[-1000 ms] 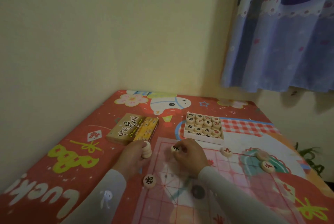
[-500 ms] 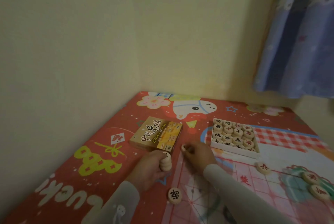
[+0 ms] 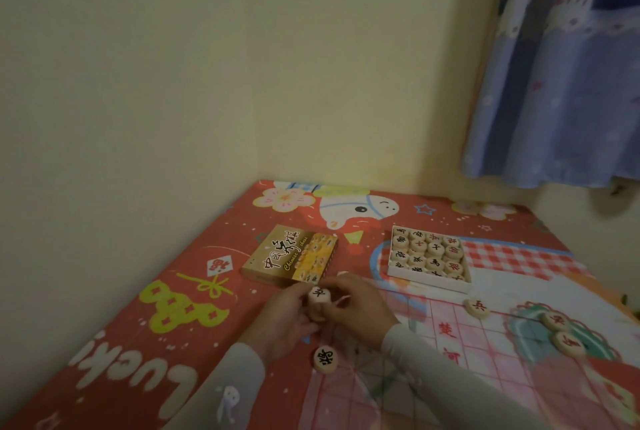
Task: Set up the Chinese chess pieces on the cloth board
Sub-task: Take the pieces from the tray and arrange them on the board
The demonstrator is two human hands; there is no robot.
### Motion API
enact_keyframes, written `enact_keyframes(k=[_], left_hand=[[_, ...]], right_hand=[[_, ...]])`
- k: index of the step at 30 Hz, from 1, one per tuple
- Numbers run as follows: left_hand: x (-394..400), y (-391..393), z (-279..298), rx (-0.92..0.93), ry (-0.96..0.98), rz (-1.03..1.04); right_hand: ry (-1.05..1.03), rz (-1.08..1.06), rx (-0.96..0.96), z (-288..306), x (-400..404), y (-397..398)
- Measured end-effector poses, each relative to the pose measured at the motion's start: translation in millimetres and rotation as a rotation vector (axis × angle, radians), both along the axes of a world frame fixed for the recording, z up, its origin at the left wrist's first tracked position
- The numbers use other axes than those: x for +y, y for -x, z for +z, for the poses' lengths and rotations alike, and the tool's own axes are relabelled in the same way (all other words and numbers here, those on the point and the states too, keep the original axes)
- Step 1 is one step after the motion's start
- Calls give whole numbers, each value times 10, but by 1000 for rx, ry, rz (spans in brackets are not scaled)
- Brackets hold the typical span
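My left hand (image 3: 282, 322) grips a small stack of round wooden chess pieces (image 3: 318, 301) just above the near-left corner of the pink cloth board (image 3: 450, 353). My right hand (image 3: 360, 305) meets it, fingers pinching the top piece of that stack. A black-lettered piece (image 3: 326, 359) lies on the board's left edge below my hands. A red-lettered piece (image 3: 478, 308) lies further right, and two more red pieces (image 3: 562, 332) lie at the right side. An open white tray (image 3: 429, 282) behind the board holds several pieces.
The yellow-brown box lid (image 3: 289, 256) lies left of the tray, close behind my hands. A red patterned cover (image 3: 156, 308) spreads over the surface. Walls meet at the far corner, and a blue curtain (image 3: 561, 83) hangs at the right.
My right hand has come back from the board's top corner to the stack in my left hand. The camera has swung slightly left and back.
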State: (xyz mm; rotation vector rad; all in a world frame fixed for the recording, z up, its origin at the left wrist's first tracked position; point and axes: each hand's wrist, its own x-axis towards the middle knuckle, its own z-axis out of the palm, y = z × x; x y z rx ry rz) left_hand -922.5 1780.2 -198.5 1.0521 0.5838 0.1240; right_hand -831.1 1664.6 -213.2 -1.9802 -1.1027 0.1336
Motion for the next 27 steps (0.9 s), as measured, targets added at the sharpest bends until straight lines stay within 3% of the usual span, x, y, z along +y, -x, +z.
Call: enact_keyframes(k=[3,9,17,24,27], left_hand=[[7,79,61,-65,64,-49],[-29,160,81,-97,-146,-148],[-26,156,18,-113,-132,-146],[-113,58,-13,-80,-158,-96],[-175,1,-26,-82,-172,-109]], right_hand=[[-33,-9,51,-14,-30,18],[-112,-8,187,38,-88,62],[-158,-38,279,113,-241,82],[-92,-315,204,44,-717,-97],[61,-534,164,-79,-921,-289]])
